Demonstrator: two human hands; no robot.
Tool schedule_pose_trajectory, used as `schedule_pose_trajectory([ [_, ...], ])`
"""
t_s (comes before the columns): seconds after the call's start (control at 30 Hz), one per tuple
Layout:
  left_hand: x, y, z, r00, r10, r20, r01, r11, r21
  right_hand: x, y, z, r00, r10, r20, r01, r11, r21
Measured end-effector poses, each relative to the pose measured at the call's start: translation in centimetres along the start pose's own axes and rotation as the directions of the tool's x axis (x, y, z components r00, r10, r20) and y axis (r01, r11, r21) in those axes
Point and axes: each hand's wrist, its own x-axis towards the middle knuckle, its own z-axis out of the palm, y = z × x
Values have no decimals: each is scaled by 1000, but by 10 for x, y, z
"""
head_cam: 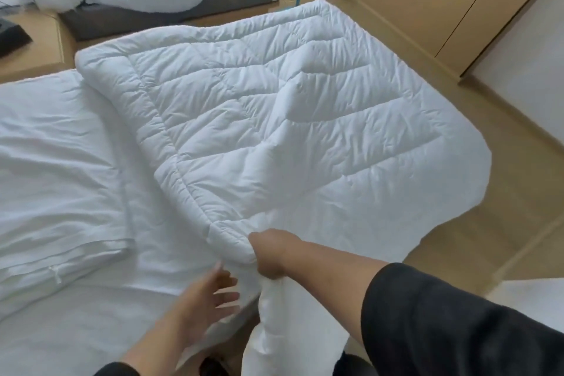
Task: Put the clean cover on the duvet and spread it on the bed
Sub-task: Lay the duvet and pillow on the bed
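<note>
A head camera looks down over a bed [91, 323] dressed in a white sheet. A quilted white duvet [274, 119] is the largest thing in view. It billows away from the fingers, half over the bed and half out above the wooden floor [476, 238], its far corner beyond them and to their right.

The right hand [270, 255] grips the near corner of the duvet, fingers curled tight round the bunched edge, and more duvet hangs straight down below that fist. The left hand [210, 290] is just beside it, lower and to the left, fingers spread wide and holding nothing, apparently reaching for the edge.

To the left of both hands, well apart from them, lies the folded cover [58, 180] on the bed, a small tie or zip pull showing at its near edge.

Judging by this, the step in hand is laying the bare duvet out flat. The cover is not on yet. The next move likely calls for the left hand to take the edge, so both hands can pull the duvet square.

Far beyond the fingers, a second bed [171, 14] carries heaped white bedding. The right fingertips are buried in cloth. The left hand is blurred. The duvet's underside and the cover's opening cannot be seen.
</note>
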Motion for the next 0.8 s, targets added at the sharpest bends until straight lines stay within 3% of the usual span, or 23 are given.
schedule_pose_trajectory([
  [0.07,21,42,6,977,-3,-212,-1,1000,-19,-1,25,-5,997,-79,25,78,996,47],
  [0.2,51,116,77,889,111,-443,-61,990,125,5,75,-33,971,-237,39,234,970,71],
  [0.3,74,182,154,720,380,-581,-120,892,436,5,153,-81,957,-286,-53,291,937,192],
  [0.37,91,233,235,691,556,-462,-170,746,644,-1,231,-119,966,-217,-141,254,898,360],
  [0.47,137,282,383,679,710,-186,-321,515,794,-24,368,-158,972,43,-229,107,791,603],
  [0.53,172,286,478,676,736,32,-389,320,864,-34,463,-164,936,257,-241,-81,823,562],
  [0.6,207,260,541,734,614,290,-480,167,861,-41,539,-155,871,464,-164,-375,841,390],
  [0.67,231,214,569,820,391,418,-492,111,863,-45,586,-139,802,591,-93,-556,794,247],
  [0.73,240,163,562,891,227,392,-421,96,902,-43,605,-124,790,612,-28,-597,780,186],
  [0.8,241,117,530,934,100,342,-350,72,934,-35,608,-111,826,561,63,-563,811,159],
])
